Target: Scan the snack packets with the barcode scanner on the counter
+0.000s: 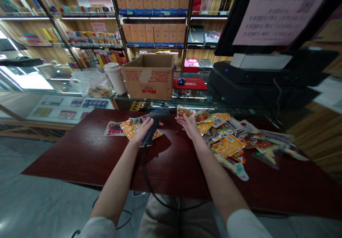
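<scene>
A black barcode scanner (pixel 153 127) is in my left hand (pixel 143 131), its fingers wrapped round the handle and its head tilted up to the right. Its cable (pixel 146 174) drops over the table's front edge. Beneath that hand lie several snack packets, among them an orange packet (pixel 130 128) and a white one with red lettering (pixel 113 129). My right hand (pixel 188 127) reaches to the near left of a heap of packets. Its fingers touch a small clear-fronted snack packet (pixel 185 112) with reddish food; whether they grip it is unclear. An orange packet (pixel 227 146) lies in the heap.
On the glass counter behind the dark red table (pixel 88 156) stand an open cardboard box (pixel 149 83), a white paper cup (pixel 115 77) and a plastic bag (pixel 91 83). A mouse (pixel 181 81) and a black till monitor (pixel 235 20) are to the right. Stocked shelves line the wall.
</scene>
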### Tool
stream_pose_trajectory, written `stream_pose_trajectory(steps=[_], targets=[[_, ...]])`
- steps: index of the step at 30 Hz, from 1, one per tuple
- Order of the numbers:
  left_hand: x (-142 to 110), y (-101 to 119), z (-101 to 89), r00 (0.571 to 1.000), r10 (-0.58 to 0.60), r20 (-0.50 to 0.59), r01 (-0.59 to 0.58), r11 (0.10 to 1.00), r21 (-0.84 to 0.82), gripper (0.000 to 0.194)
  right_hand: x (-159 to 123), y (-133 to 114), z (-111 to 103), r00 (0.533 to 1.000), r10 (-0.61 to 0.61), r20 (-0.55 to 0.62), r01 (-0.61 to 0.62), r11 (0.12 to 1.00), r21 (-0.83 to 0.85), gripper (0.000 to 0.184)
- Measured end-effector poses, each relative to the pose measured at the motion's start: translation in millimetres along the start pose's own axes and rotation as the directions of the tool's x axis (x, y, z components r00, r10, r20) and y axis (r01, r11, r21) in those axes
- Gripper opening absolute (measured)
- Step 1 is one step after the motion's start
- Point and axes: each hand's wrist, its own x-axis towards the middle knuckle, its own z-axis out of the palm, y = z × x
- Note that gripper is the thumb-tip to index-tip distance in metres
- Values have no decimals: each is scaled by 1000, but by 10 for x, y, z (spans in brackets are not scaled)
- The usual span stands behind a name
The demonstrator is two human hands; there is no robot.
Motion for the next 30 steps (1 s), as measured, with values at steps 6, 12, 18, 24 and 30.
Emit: stream_pose_trajectory(steps=[6, 12, 18, 24, 30], targets=[[-14, -21, 25, 998, -41, 51, 37, 997, 65, 68, 88, 115, -93, 997, -50, -66, 42, 992, -116, 61], [12, -55, 6, 999, -5, 36, 3, 999, 45, 61, 52, 77, -103, 996, -16, 86, 10, 997, 80, 56], [14, -62, -17, 998, -38, 53, 33, 996, 79, 65, -41, 16, -26, 992, 44, 122, -62, 987, 145, 65], [17, -101, -21, 993, -83, 82, 73, 991, 112, 61, -51, 38, 29, 994, 66, 90, -74, 994, 82, 67], [21, -152, -30, 986, -92, 138, 74, 989, 130, 55, -4, 83, 48, 999, 48, 9, -48, 996, 77, 71]])
